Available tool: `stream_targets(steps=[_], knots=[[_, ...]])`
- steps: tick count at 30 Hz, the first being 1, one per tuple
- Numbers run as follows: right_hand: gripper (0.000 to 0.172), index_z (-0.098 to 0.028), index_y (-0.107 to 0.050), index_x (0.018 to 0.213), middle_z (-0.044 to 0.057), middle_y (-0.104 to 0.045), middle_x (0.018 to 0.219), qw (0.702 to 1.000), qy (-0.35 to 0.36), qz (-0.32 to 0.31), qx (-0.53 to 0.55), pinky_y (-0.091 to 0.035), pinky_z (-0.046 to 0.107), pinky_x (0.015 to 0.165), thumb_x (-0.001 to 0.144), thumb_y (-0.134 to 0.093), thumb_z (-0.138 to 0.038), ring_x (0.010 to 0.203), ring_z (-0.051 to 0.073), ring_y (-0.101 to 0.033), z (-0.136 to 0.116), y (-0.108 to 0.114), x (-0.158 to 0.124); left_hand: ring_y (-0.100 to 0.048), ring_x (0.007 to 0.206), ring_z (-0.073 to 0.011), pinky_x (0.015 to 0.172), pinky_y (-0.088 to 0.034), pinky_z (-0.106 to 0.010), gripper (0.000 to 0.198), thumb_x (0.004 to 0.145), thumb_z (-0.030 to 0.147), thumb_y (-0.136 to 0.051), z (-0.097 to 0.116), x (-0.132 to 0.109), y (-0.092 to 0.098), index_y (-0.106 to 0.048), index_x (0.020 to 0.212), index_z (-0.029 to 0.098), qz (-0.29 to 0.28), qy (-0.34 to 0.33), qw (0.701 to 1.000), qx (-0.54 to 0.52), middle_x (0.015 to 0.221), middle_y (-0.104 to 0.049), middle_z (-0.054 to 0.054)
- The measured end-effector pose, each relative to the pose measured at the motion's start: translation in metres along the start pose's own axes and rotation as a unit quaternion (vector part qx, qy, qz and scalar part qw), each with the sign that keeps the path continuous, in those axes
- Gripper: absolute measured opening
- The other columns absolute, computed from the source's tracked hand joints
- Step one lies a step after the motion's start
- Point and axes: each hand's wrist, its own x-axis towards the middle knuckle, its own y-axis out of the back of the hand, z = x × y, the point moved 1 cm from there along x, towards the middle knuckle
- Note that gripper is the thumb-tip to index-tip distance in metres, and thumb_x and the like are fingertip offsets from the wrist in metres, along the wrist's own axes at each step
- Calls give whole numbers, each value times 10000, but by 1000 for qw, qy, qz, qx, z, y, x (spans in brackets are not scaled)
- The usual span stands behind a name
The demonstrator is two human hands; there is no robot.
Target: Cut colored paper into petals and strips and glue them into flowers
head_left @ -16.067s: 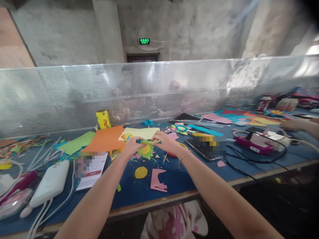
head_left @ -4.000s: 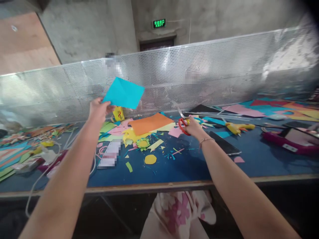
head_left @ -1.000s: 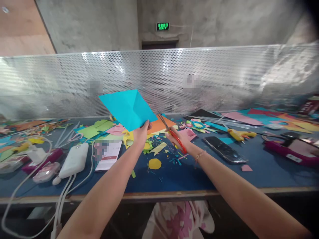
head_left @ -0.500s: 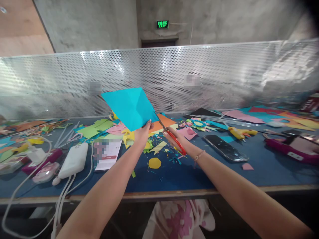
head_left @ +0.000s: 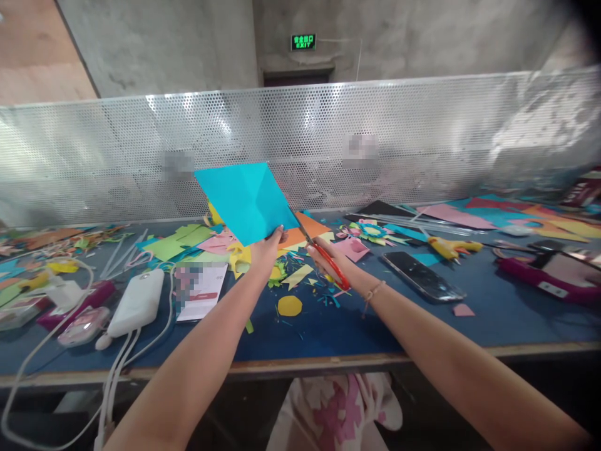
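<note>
Above the bench (head_left: 328,341), the sheet (head_left: 248,203) has scissors (head_left: 342,279) at its right edge and a partition (head_left: 300,144) behind it; below, a power bank (head_left: 138,303) lies left, a glue gun (head_left: 448,248) right, behind a phone (head_left: 422,277).

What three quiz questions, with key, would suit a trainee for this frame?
1. Which hand holds the scissors?
2. True or false: the yellow disc lies on the table.
3. What does the left hand hold? a) glue gun b) blue sheet c) phone

Key: 1. The right hand. 2. True. 3. b.
</note>
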Motion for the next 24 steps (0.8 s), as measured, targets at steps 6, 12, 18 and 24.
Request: stream_targets(steps=[6,12,18,24], knots=[[307,-195,-439,839,-58,-398,544,1000,-8,5,-18,-308,211,415,788,-503,-490,433,67,-375,-8,-1,-3,-651,623,-173,704,-532,-313,233,625,318,-699,0,1,1,-663,719,108,-5,-5,1000,0,666,-683,-66],[288,-205,-421,793,-62,-352,518,1000,3,16,-16,-282,208,400,790,-505,-480,423,69,-353,-10,-1,-3,-648,611,-175,689,-537,-315,242,616,333,-698,1,1,2,-659,689,105,-6,-1,1000,8,647,-679,-68],[317,-190,-461,815,-48,-373,499,996,13,48,-79,-268,216,400,769,-508,-501,421,82,-364,-9,0,0,-638,596,-161,683,-538,-320,226,606,320,-699,1,0,1,-643,664,109,-20,-10,999,-30,646,-673,-62],[349,-172,-494,780,-23,-431,547,990,60,72,-101,-299,237,448,739,-534,-516,473,94,-390,-4,4,5,-617,576,-134,674,-525,-307,228,570,252,-723,2,0,-2,-617,713,108,-18,14,993,-112,638,-652,-42]])
